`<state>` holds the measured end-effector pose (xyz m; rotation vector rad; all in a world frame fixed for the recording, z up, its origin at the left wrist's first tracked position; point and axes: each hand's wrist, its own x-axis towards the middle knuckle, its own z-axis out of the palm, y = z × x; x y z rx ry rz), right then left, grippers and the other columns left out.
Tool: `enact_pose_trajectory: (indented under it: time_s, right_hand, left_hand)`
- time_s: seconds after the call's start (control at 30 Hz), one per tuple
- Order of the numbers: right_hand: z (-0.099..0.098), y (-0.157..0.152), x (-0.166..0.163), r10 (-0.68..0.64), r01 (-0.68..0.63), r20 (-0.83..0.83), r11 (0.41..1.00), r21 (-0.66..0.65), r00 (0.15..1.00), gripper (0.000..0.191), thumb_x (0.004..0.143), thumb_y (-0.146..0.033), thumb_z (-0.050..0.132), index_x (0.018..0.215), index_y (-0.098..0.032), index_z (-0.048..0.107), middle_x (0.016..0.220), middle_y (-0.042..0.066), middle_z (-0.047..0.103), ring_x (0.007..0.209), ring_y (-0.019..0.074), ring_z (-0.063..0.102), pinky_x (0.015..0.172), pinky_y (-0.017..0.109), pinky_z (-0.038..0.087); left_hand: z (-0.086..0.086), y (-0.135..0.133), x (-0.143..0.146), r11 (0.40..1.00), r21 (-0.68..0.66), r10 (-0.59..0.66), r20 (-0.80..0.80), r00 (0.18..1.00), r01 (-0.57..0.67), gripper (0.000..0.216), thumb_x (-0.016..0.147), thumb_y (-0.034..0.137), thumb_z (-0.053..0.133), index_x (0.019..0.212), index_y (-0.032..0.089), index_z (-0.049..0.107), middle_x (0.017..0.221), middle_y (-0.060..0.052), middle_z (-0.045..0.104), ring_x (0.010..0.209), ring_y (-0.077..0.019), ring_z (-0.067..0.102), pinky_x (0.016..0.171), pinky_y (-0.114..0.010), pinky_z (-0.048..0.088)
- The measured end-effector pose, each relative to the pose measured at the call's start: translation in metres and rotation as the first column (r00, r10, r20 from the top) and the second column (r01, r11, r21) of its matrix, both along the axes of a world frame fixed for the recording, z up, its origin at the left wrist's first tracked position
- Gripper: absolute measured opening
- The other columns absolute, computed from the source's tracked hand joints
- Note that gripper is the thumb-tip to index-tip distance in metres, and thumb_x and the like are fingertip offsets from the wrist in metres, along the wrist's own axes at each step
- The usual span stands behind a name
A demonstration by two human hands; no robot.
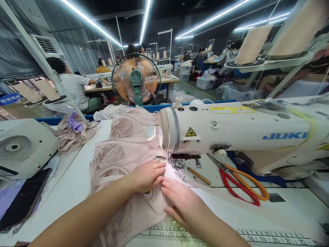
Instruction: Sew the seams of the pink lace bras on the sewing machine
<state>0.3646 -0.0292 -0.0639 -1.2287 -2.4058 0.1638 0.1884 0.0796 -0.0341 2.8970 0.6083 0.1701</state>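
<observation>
Pale pink garment pieces with lace panels [110, 153] lie across the table and run under the head of a white sewing machine [195, 127]. My left hand [147, 175] rests on the fabric close to the needle area, its fingers stretched forward and lying flat. Just to its right, my right hand [183, 199] presses the cloth's edge with extended fingers, the thumb held apart. The fingertips of both hands nearly meet. The needle and presser foot are mostly hidden behind the machine head and the bright light there.
Scissors [244, 183] with red and orange handles and a wooden-handled tool [199, 175] lie right of the needle area. A printed ruler [159, 231] runs along the near edge. A dark phone-like slab [24, 199] is at left. Beyond stand a fan [136, 79] and a seated person [74, 85].
</observation>
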Motion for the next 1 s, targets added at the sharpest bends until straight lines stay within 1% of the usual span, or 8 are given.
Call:
enact_pose_trajectory:
  time_s: [0.07,0.13,0.2,0.27,0.43,0.67,0.87,1.0]
  right_hand:
    - [-0.001,-0.010,0.008,-0.005,-0.002,0.067,0.994,0.105,0.998,0.038,0.085,-0.028,0.052,0.118,-0.010,0.056,0.129,0.013,0.054,0.118,0.0248,0.050,0.096,0.040,0.046]
    - [-0.003,-0.017,0.015,-0.022,-0.001,0.105,0.976,0.219,0.994,0.036,0.086,-0.026,0.050,0.117,-0.009,0.055,0.127,0.013,0.055,0.117,0.0255,0.051,0.091,0.041,0.050]
    - [-0.004,-0.022,0.020,-0.051,0.019,0.099,0.951,0.307,0.994,0.034,0.087,-0.024,0.048,0.115,-0.009,0.056,0.125,0.013,0.056,0.117,0.0253,0.051,0.089,0.040,0.051]
    - [-0.006,-0.023,0.023,-0.074,0.045,0.070,0.937,0.347,0.995,0.032,0.087,-0.024,0.048,0.114,-0.009,0.056,0.123,0.012,0.058,0.116,0.0246,0.052,0.088,0.039,0.051]
    - [-0.008,-0.021,0.023,-0.109,0.108,-0.019,0.926,0.361,0.994,0.027,0.088,-0.024,0.047,0.110,-0.012,0.059,0.119,0.011,0.061,0.113,0.0226,0.054,0.089,0.034,0.051]
    - [-0.009,-0.020,0.022,-0.118,0.152,-0.121,0.931,0.331,0.986,0.026,0.086,-0.020,0.049,0.109,-0.013,0.059,0.113,0.010,0.063,0.110,0.0217,0.056,0.093,0.032,0.049]
    - [-0.007,-0.022,0.022,-0.123,0.158,-0.136,0.944,0.288,0.983,0.024,0.085,-0.017,0.047,0.106,-0.016,0.060,0.109,0.009,0.065,0.105,0.0215,0.058,0.090,0.033,0.051]
    - [-0.007,-0.021,0.022,-0.128,0.153,-0.100,0.939,0.307,0.987,0.024,0.085,-0.018,0.047,0.105,-0.015,0.060,0.110,0.010,0.065,0.105,0.0222,0.059,0.088,0.033,0.052]
  left_hand:
    - [0.001,0.002,0.004,1.000,-0.002,0.014,-0.002,1.000,-0.014,0.031,0.089,0.026,0.045,0.114,0.012,0.057,0.130,-0.012,0.053,0.119,-0.0237,0.049,0.101,-0.037,0.038]
    - [0.004,0.003,0.007,1.000,-0.004,0.025,-0.005,1.000,-0.025,0.030,0.089,0.025,0.045,0.114,0.012,0.057,0.129,-0.011,0.053,0.118,-0.0242,0.049,0.100,-0.037,0.039]
    - [0.006,0.004,0.008,0.999,-0.007,0.034,-0.008,0.999,-0.034,0.031,0.089,0.026,0.045,0.114,0.013,0.057,0.129,-0.011,0.054,0.118,-0.0246,0.049,0.099,-0.037,0.040]
    - [0.006,0.004,0.008,0.999,-0.006,0.042,-0.016,0.999,-0.042,0.031,0.089,0.026,0.045,0.114,0.013,0.057,0.130,-0.010,0.053,0.118,-0.0250,0.049,0.100,-0.038,0.039]
    - [0.005,0.007,0.009,0.999,0.005,0.038,-0.031,0.999,-0.037,0.031,0.089,0.026,0.045,0.114,0.012,0.057,0.130,-0.011,0.053,0.118,-0.0252,0.048,0.100,-0.038,0.039]
    - [0.003,0.010,0.010,0.998,0.056,0.037,0.015,0.999,-0.037,0.028,0.089,0.028,0.045,0.109,0.015,0.060,0.126,-0.010,0.056,0.114,-0.0234,0.052,0.096,-0.035,0.041]
    - [0.001,0.012,0.010,0.997,0.066,0.029,0.026,0.999,-0.031,0.029,0.088,0.027,0.045,0.109,0.014,0.060,0.125,-0.010,0.057,0.114,-0.0243,0.052,0.096,-0.036,0.041]
    - [0.000,0.013,0.009,0.998,0.062,0.025,0.026,0.999,-0.027,0.029,0.088,0.027,0.046,0.110,0.014,0.059,0.125,-0.010,0.057,0.114,-0.0238,0.052,0.097,-0.036,0.041]
